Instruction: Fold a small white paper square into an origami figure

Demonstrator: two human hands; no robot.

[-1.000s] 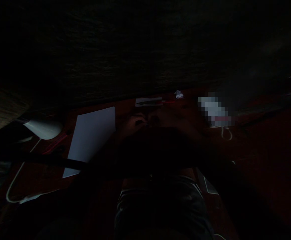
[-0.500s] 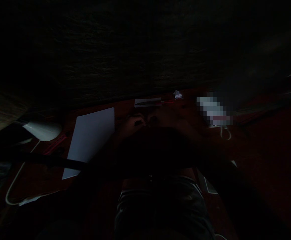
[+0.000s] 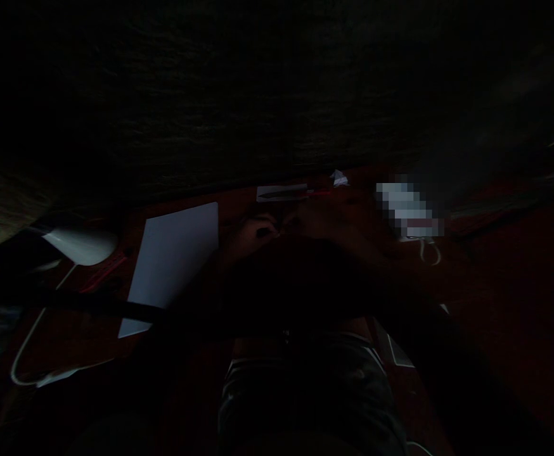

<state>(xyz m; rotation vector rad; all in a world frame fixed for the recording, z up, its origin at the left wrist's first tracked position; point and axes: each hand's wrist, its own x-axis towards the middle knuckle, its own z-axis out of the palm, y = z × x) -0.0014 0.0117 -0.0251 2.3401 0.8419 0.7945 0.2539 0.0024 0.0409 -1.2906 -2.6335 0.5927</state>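
The scene is very dark. In the head view my left hand (image 3: 254, 233) has its fingers curled, thumb and forefinger brought together. My right hand (image 3: 314, 220) is close beside it, its fingers also bent inward so that the fingertips of both hands nearly meet. Whatever they pinch is too small and dim to make out. Just beyond the hands lies a knife (image 3: 284, 194) with a dark blade and red handle, its blade over a small white paper strip (image 3: 262, 190). A crumpled bit of white paper (image 3: 340, 178) sits near the handle's end.
Left of my hands is a large white sheet (image 3: 172, 259). Farther left stand a white cone-shaped thing (image 3: 84, 246), a red strip-like object (image 3: 103, 272) and a white cable (image 3: 25, 342). A blurred-out pale object (image 3: 403, 206) with a cord loop lies to the right on the reddish surface.
Both hands stay together in nearly the same place, with only a slight shift of the fingers. The view has tilted very little; other things lie as before.
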